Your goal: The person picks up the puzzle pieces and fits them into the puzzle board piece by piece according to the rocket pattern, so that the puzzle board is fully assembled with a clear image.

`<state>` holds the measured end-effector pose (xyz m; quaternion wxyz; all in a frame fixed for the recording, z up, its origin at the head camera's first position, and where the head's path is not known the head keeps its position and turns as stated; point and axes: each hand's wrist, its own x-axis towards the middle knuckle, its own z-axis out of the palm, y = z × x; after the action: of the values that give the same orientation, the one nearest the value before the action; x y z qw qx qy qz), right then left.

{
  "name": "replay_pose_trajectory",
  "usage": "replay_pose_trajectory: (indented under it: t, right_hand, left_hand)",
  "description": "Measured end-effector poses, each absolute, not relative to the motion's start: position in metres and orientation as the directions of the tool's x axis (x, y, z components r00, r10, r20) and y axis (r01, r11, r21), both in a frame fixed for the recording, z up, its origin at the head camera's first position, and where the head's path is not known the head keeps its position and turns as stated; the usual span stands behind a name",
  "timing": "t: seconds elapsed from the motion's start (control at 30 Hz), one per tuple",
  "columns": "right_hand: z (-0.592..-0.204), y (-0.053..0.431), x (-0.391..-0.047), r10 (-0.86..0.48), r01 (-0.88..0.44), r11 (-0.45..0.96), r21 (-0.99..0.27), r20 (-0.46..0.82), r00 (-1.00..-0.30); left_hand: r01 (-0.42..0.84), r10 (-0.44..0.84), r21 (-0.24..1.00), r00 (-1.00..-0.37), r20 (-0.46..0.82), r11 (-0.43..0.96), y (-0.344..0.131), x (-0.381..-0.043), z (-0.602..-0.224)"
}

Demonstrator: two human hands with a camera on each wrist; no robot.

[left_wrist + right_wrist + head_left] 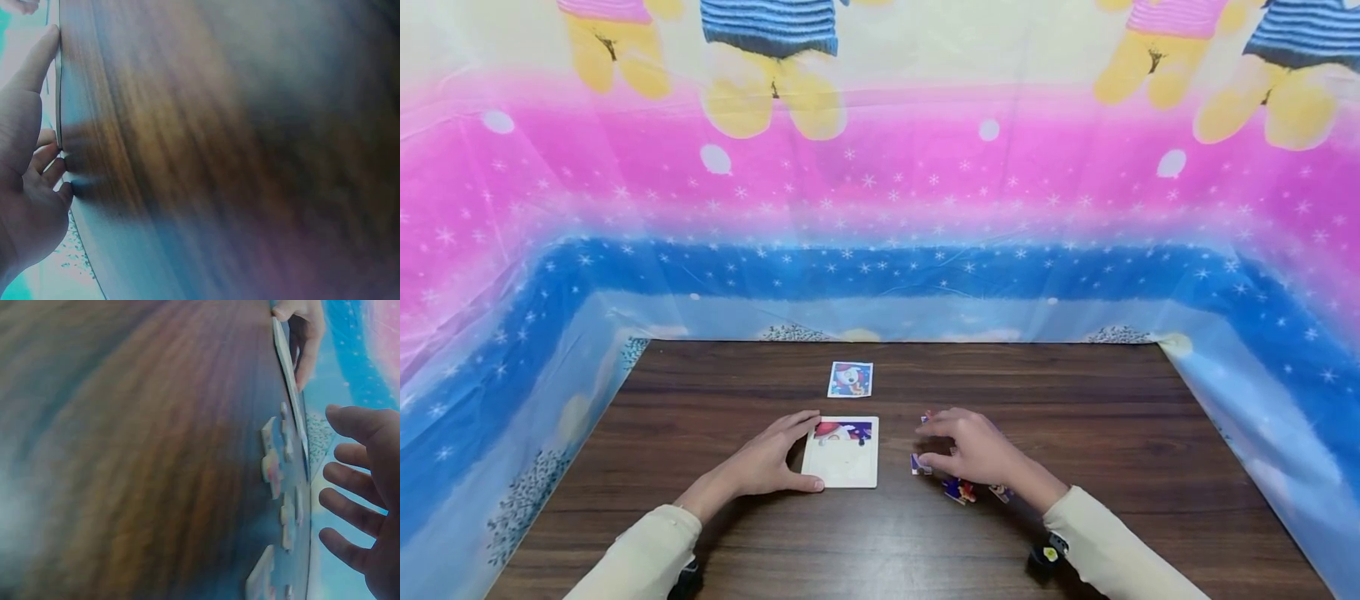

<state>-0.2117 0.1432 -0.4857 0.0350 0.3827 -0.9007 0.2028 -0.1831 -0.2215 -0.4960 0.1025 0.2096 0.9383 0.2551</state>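
Note:
A white square puzzle tray lies on the table, a strip of red, white and purple picture pieces along its top. My left hand holds the tray by its left side, thumb at the near corner and fingertips at the far one. Over several loose jigsaw pieces to the right hovers my right hand, partly hiding them. A purple-and-white piece shows just beside its thumb. In the right wrist view the fingers are spread and bent loosely above the pieces, with nothing between them.
A small printed picture card lies beyond the tray on the dark wooden table. A patterned pink and blue cloth hangs around the back and sides. Both forearms wear cream sleeves.

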Motion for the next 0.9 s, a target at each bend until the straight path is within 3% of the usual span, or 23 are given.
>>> replay_pose_trajectory:
  t: [0.33,0.9]
  right_hand:
    - [-0.4927,0.1487,-0.2078,-0.687,-0.695,0.647,-0.314,0.156,-0.71]
    - [-0.4947,0.1479,-0.2107,-0.744,-0.761,0.619,-0.195,0.165,-0.647]
  left_hand:
    - [0.337,0.445,0.528,-0.891,-0.089,0.78,-0.2216,-0.1827,-0.4958]
    - [0.321,0.436,0.535,-0.895,-0.1,0.782,-0.2221,-0.1828,-0.4957]
